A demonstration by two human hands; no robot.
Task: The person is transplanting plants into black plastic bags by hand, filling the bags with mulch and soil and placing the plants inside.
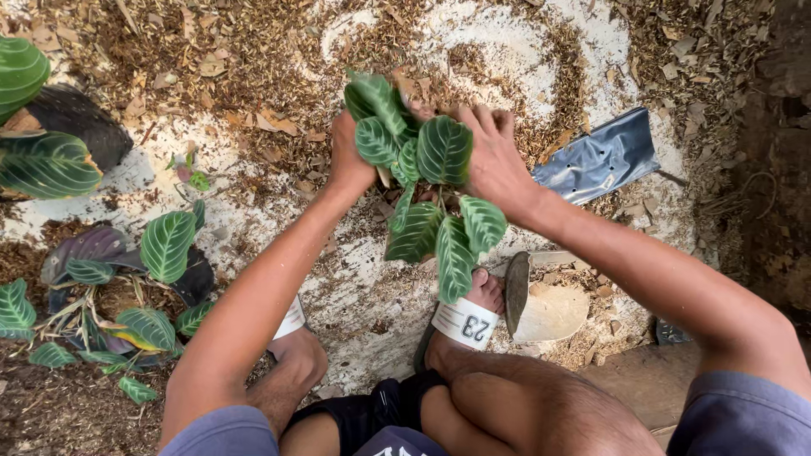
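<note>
A small plant with striped green leaves point(427, 181) stands between my two hands, over the ground in front of my feet. My left hand point(348, 156) presses at its left side, fingers hidden behind the leaves. My right hand point(492, 156) cups its right side from above, fingers curled onto the base under the leaves. Whatever holds the roots is hidden by the foliage. My right foot in a sandal point(466, 319) rests just below the plant.
A flat empty black plastic grow bag point(601, 158) lies to the right. A trowel-like blade point(516, 291) lies by my right foot. More striped plants in black bags point(127, 279) sit at left, another point(42, 127) at upper left. Dry husk and leaf litter cover the ground.
</note>
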